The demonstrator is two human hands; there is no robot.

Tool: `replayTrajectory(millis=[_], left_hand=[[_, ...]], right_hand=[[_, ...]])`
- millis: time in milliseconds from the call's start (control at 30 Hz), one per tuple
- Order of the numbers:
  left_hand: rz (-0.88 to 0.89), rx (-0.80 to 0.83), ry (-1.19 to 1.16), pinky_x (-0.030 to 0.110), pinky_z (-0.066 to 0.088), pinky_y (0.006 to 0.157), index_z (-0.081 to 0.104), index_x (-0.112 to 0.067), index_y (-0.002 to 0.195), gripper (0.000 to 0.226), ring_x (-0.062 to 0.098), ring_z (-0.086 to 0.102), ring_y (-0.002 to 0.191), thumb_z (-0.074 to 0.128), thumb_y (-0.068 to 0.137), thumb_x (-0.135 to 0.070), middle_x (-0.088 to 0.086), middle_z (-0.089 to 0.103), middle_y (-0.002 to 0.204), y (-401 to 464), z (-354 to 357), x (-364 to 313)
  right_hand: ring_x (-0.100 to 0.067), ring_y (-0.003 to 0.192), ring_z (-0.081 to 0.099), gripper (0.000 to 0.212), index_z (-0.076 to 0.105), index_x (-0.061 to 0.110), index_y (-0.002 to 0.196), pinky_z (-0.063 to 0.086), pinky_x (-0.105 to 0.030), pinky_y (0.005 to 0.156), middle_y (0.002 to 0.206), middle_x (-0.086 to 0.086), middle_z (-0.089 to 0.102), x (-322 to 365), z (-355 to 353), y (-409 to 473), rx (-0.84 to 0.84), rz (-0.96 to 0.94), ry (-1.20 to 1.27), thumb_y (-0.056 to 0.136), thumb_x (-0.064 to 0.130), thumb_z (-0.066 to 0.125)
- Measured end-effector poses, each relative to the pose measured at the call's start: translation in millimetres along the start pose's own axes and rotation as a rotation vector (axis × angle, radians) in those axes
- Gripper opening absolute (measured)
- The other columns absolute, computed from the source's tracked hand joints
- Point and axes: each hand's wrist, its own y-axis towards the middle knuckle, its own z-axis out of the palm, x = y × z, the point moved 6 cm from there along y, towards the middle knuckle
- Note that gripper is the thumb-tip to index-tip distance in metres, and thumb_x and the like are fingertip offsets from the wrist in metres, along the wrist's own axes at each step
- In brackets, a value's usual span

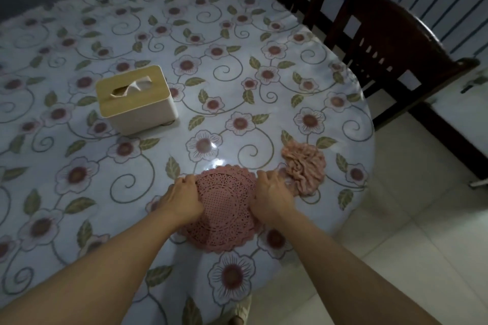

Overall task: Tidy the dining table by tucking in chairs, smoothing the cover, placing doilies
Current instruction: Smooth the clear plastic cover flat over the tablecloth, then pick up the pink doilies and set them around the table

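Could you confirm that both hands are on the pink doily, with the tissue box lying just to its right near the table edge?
Not quite: the head view shows the tissue box farther back and to the left. The thing just right of the pink doily is a crumpled pink cloth. The left hand and right hand are indeed on the doily.

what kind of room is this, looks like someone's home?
Most likely a home dining room. A round table wears a floral cover, dark wooden chairs stand at its far side, and a tissue box sits on top. Both hands, left and right, are laying a pink doily.
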Motion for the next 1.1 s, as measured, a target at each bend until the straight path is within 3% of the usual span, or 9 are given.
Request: replayTrajectory(millis=[200, 433, 567, 667, 733, 833, 967, 1100], left_hand=[[-0.152, -0.069, -0.02, 0.044, 0.04, 0.097, 0.028, -0.01, 0.141, 0.069, 0.035, 0.038, 0.126, 0.06, 0.082, -0.021, 0.017, 0.032, 0.142, 3, 12, 2], [-0.227, -0.055, -0.229, 0.037, 0.039, 0.098, 0.037, -0.012, 0.133, 0.065, 0.032, 0.042, 0.123, 0.068, 0.077, -0.024, 0.016, 0.04, 0.133, 3, 25, 16], [-0.227, -0.06, -0.266, 0.035, 0.039, 0.099, 0.034, -0.008, 0.132, 0.066, 0.034, 0.038, 0.125, 0.068, 0.077, -0.015, 0.017, 0.038, 0.133, 0, 33, 19], [-0.231, -0.068, -0.327, 0.034, 0.041, 0.095, 0.039, -0.011, 0.129, 0.06, 0.032, 0.042, 0.123, 0.067, 0.076, -0.012, 0.015, 0.043, 0.131, 3, 34, 23], [-0.238, -0.053, -0.377, 0.034, 0.043, 0.094, 0.041, -0.012, 0.13, 0.06, 0.031, 0.044, 0.121, 0.066, 0.075, -0.011, 0.013, 0.045, 0.131, 5, 35, 27], [-0.249, -0.019, -0.438, 0.035, 0.048, 0.092, 0.045, -0.016, 0.132, 0.061, 0.029, 0.05, 0.116, 0.064, 0.074, -0.011, 0.012, 0.051, 0.128, 1, 35, 31], [-0.245, 0.014, -0.517, 0.035, 0.052, 0.085, 0.053, -0.012, 0.121, 0.045, 0.027, 0.059, 0.1, 0.059, 0.076, -0.014, 0.011, 0.061, 0.112, -9, 26, 35], [-0.294, -0.028, -0.598, 0.035, 0.047, 0.093, 0.038, -0.015, 0.137, 0.062, 0.031, 0.053, 0.113, 0.059, 0.079, -0.018, 0.013, 0.054, 0.128, -17, 7, 43]], right_hand=[[-0.035, 0.123, 0.035, 0.073, 0.037, 0.003, 0.129, 0.035, -0.04, 0.102, 0.13, -0.02, 0.04, 4, 10, 8, 0.063, 0.172, 0.089, 0.078, 0.043, 0.069], [-0.033, 0.121, 0.044, 0.094, 0.043, 0.002, 0.127, 0.048, -0.042, 0.097, 0.132, -0.016, 0.043, -10, 19, 22, 0.125, 0.412, 0.251, 0.056, 0.045, 0.086], [-0.033, 0.127, 0.033, 0.084, 0.04, 0.009, 0.126, 0.042, -0.043, 0.101, 0.133, -0.014, 0.036, -3, 24, 18, 0.154, 0.375, 0.174, 0.062, 0.041, 0.084], [-0.029, 0.101, 0.055, 0.066, 0.042, 0.013, 0.116, 0.053, -0.039, 0.082, 0.108, -0.008, 0.054, 4, 25, 13, 0.15, 0.302, 0.223, 0.066, 0.025, 0.082], [-0.028, 0.091, 0.059, 0.056, 0.042, 0.015, 0.116, 0.056, -0.039, 0.076, 0.096, -0.006, 0.056, 11, 23, 9, 0.177, 0.247, 0.187, 0.071, 0.017, 0.075], [-0.029, 0.095, 0.06, 0.046, 0.046, 0.016, 0.119, 0.055, -0.039, 0.08, 0.105, -0.01, 0.061, 22, 9, 6, 0.176, 0.154, 0.185, 0.078, 0.01, 0.066], [-0.025, 0.101, 0.06, 0.05, 0.053, 0.016, 0.124, 0.052, -0.033, 0.082, 0.112, -0.008, 0.064, 43, -16, 4, 0.2, 0.044, 0.308, 0.078, 0.006, 0.07], [-0.023, 0.093, 0.063, 0.035, 0.061, 0.016, 0.112, 0.052, -0.03, 0.075, 0.102, -0.006, 0.067, 67, -34, 0, 0.197, -0.028, 0.412, 0.08, 0.005, 0.067]])
